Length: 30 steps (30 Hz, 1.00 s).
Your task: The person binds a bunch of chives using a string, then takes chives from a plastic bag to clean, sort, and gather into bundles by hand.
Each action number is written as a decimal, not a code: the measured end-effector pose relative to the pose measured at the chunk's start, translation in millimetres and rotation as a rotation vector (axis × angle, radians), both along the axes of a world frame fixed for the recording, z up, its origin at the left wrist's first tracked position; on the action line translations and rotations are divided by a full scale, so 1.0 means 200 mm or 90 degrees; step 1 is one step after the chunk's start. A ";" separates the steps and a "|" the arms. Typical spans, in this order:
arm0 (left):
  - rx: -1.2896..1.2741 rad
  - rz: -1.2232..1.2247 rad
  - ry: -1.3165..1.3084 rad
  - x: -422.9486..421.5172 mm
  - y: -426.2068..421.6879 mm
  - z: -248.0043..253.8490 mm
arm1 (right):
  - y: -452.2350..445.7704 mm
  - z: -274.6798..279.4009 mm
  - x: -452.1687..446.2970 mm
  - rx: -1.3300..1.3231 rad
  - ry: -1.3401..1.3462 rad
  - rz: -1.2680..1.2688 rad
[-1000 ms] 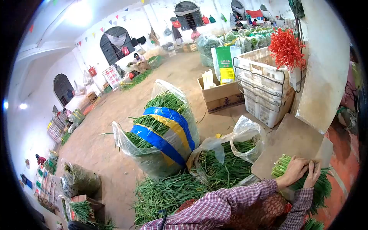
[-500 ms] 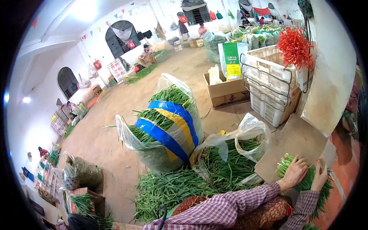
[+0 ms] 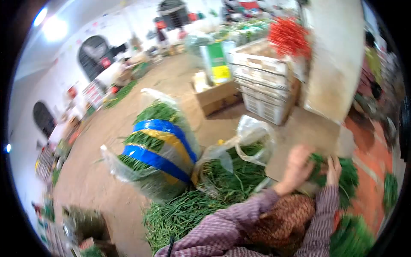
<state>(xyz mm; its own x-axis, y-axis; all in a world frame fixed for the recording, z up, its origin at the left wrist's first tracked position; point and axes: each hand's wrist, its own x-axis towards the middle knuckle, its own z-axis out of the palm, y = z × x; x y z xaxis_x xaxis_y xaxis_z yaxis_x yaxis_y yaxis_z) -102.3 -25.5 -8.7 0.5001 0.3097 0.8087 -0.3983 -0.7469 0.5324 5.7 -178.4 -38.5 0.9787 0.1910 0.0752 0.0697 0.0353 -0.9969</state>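
Observation:
A bunch of chives [image 3: 349, 177], long and thin-leaved, lies at the right edge of a brown board [image 3: 314, 128] in front of me. My right hand [image 3: 334, 171] holds it, fingers bent around its near side. Just left of the bunch is my left hand [image 3: 298, 165], raised over the board and smeared by motion. Its fingers are too blurred to read. More loose chives [image 3: 184, 218] are heaped on the floor to the left, and others fill an open plastic bag [image 3: 257, 137]. Another green pile [image 3: 351, 237] sits beside my right sleeve.
A full plastic sack [image 3: 171, 154] with blue and yellow bands stands on the floor. Beyond are a cardboard box [image 3: 218, 99], stacked white crates [image 3: 265, 85] and a hanging cluster of red ties [image 3: 289, 36]. A pillar [image 3: 334, 64] rises behind the board. A person [image 3: 370, 73] is at far right.
The view has swung right, shifting the scene leftward. My left hand has come off the bunch. The bunch now points differently, its pale stem ends no longer showing on the left.

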 end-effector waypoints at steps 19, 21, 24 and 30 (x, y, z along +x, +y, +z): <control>-0.978 -0.534 0.281 0.03 0.36 0.21 | 0.00 0.66 -0.32 0.046 -0.049 0.413; -0.781 -0.463 0.227 0.09 0.38 0.43 | 0.02 0.64 -0.25 0.042 0.012 0.322; -0.510 -0.530 0.217 0.20 0.35 0.79 | 0.06 0.69 -0.14 0.186 -0.093 0.214; -0.262 -0.608 0.149 0.41 0.24 0.80 | -0.01 0.45 0.08 0.263 -0.195 0.103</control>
<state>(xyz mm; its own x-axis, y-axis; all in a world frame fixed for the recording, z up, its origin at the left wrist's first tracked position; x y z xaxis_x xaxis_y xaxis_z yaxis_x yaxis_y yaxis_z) -20.2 21.5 151.5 0.8098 -0.0659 0.5830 -0.5785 0.0761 0.8122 22.3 -179.9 50.7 0.8606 0.2316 0.4535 0.3164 0.4546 -0.8326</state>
